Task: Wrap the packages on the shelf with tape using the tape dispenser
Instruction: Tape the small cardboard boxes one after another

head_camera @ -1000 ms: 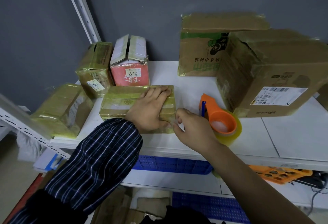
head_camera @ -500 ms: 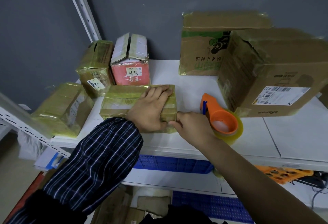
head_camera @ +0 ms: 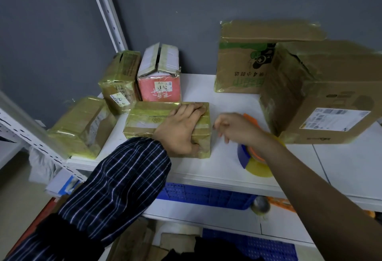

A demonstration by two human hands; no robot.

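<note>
A barcoded white label is shown on the big box [head_camera: 330,95] at the right of the shelf [head_camera: 341,167]. Green Chinese print, upside down, is carried by the box behind [head_camera: 237,64]. The package [head_camera: 148,120] is pinned at front centre under the left hand [head_camera: 179,130], fingers laid straight across its top. Just right, the dispenser [head_camera: 245,156] is overhung by the right hand [head_camera: 235,128], fingers loosely curled and blurred; any hold cannot be told.
</note>
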